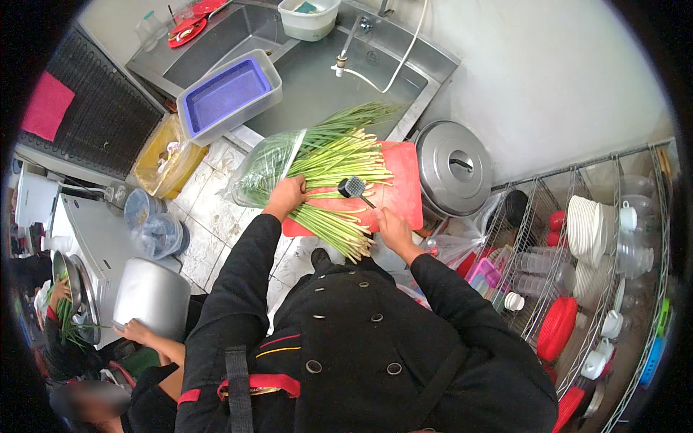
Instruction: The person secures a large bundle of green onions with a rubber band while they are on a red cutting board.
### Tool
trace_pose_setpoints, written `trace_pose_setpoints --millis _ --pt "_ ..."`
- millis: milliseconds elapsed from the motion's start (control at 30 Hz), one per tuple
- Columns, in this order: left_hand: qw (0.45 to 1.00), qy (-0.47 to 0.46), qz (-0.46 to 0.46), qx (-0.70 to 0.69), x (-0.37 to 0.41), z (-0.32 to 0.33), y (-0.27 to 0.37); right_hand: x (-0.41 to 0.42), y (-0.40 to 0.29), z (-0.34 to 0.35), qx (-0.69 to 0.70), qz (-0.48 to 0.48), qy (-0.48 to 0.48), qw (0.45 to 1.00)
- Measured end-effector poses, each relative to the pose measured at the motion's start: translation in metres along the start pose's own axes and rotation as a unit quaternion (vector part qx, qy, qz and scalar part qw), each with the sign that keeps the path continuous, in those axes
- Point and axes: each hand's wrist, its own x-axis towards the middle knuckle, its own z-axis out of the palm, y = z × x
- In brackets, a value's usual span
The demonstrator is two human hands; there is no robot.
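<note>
My right hand [396, 229] grips the thin handle of a meat tenderizer mallet [354, 187], its textured head over a red cutting board [401, 162]. My left hand [289, 195] rests on the stalks of long green stems [346, 162], which look like lemongrass or a similar plant; whether its fingers hold some is not certain. One large bundle lies across the board with its pale ends to the right. A smaller bundle [335, 224] fans out nearer to me, past the board's near edge. A clear plastic bag [265, 165] covers part of the leaves at the left.
Beyond the board is a steel sink [314, 81] with standing water. A purple basket [227, 96] sits in a clear tub. A lidded steel pot [453, 168] stands right of the board, near a wire rack [533, 216] of dishes. At left, another person holds a large pot [151, 297].
</note>
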Motion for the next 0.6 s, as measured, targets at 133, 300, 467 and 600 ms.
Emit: trace_pose_setpoints --millis 133,300,467,600 --pt "0.997 -0.002 0.060 0.054 -0.006 0.006 0.001 0.000 0.010 0.004 0.008 0.014 -0.025 1.000" --pt "0.984 0.023 0.151 0.088 -0.020 0.011 0.000 -0.008 0.005 0.006 0.180 0.006 -0.127 0.975" --pt "0.971 0.062 0.159 0.168 -0.033 0.013 0.022 0.008 0.017 0.014 0.256 0.117 -0.192 0.940" --pt "0.951 0.070 0.197 0.229 -0.035 0.001 0.047 0.036 0.024 0.018 0.195 0.136 -0.170 0.956"
